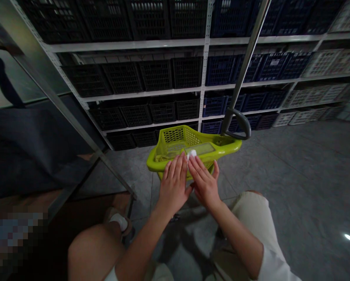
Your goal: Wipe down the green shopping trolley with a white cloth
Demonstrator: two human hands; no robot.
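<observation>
A yellow-green shopping basket (227,148) with mesh sides stands before my knees, its wide end to the left. My left hand (174,181) reaches the near rim, fingers stretched out flat and close together. Beside it, my right hand (203,177) has its fingers extended and pressed on a small white wad (191,153), perhaps tissue, at a flat clear panel (204,148) on the rim. The fingertips of both hands meet near this wad, and their undersides are hidden. A grey loop handle (241,124) rises from the basket's narrow right end.
A metal pole (247,58) slants up from the handle end. White shelving (202,82) behind holds rows of black crates (157,74), blue crates (271,64) and white crates (318,62). At left stands a metal frame (84,132) with dark cloth. The floor (298,175) is grey tile.
</observation>
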